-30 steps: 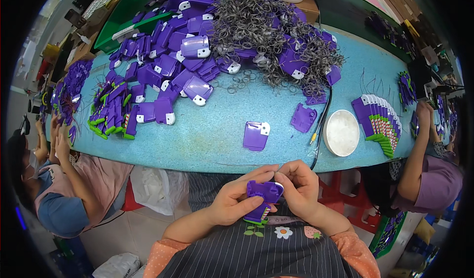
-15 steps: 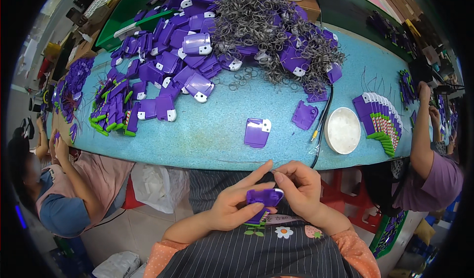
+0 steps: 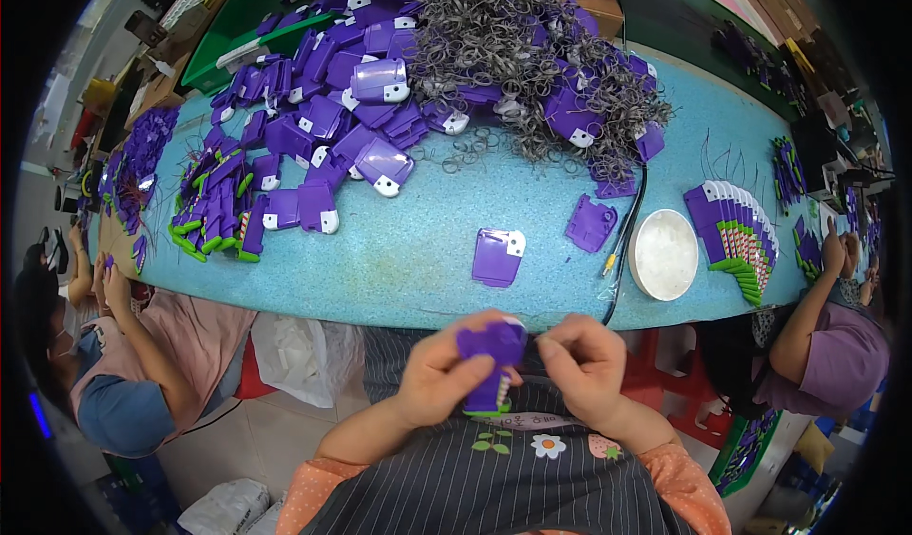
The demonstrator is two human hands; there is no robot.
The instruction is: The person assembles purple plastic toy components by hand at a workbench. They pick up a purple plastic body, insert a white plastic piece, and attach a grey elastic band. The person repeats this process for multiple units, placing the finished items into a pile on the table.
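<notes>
My left hand (image 3: 429,380) is wrapped round a purple plastic casing (image 3: 494,345) with a white top corner, a striped side and a green lower end. It holds the casing tilted in front of my apron. Just to its right, the thumb and fingers of my right hand (image 3: 591,372) are pinched together; what they hold, if anything, is too small to make out. On the table ahead lies a purple cover (image 3: 497,257) with a white corner. Right of it rests a purple inner part (image 3: 591,224) with cut-outs, near a white bowl (image 3: 663,256).
Purple casings (image 3: 328,122) heap at the back left, beside a tangled mound of grey wire rings (image 3: 503,50). Green-ended casings (image 3: 214,198) lie left; others form a fan (image 3: 736,236) at right. A black cable (image 3: 628,236) crosses the table. People sit on both sides.
My left hand has raised the casing and turned it more upright. My right hand has drawn slightly away from it. The person at right has lowered an arm.
</notes>
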